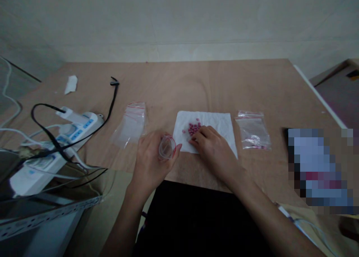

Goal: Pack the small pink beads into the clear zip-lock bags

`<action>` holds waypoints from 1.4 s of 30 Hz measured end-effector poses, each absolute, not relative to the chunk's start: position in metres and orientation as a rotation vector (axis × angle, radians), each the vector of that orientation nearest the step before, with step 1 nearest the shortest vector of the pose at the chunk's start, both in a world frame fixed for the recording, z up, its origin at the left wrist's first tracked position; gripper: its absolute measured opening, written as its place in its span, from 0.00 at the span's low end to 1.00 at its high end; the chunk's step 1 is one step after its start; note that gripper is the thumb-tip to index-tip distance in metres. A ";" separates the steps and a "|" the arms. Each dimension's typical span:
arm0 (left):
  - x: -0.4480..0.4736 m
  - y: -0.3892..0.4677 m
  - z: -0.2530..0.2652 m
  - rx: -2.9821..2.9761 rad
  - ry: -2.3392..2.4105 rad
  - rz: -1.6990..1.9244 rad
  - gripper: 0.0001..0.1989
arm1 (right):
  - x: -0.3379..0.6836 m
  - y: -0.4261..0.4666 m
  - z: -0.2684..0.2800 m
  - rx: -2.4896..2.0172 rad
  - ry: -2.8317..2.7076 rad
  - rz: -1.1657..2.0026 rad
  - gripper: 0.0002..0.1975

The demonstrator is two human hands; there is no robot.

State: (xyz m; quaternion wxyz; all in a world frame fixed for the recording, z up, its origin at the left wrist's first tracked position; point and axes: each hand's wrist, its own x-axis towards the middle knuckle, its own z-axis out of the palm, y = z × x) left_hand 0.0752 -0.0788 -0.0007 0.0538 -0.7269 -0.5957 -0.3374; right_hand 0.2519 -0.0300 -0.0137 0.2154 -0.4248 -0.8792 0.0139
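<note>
Red beads: small loose pile on the left half of the napkin, plus a couple of strays at its edges. Pretty much round at this size, so no long axis I can make out.
Reach: the pile sits right at the right hand's fingertips, just on their far side. That hand is clearly the nearer one; the left hand is off the napkin's left edge.
Right fingers: bunched close together, low over the napkin's near left part. Can't tell if there's a bead in them, or if they're actually touching the pile.
Left fingers: curled around a clear bag, its mouth spread into a roundish opening with a red rim, just left of the napkin.
Spare bags: lying flat, further left of the napkin.
Zip bag: just beside the napkin's right edge, some reddish bits along its bottom.
Power strip: well left of the napkin, cables all over it lol.
</note>
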 end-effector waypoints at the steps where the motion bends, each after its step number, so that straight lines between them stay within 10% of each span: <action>1: 0.075 -0.079 -0.001 -2.197 -1.821 -1.023 0.11 | 0.251 -0.028 -0.013 -1.149 -2.437 0.026 0.03; 27: 0.098 -0.074 0.002 -2.246 -2.041 -1.452 0.14 | 0.247 -0.037 0.042 -0.798 -2.179 0.692 0.06; 42: 0.098 -0.071 0.005 -2.156 -2.048 -1.387 0.13 | 0.269 0.024 0.013 -1.181 -2.193 0.480 0.04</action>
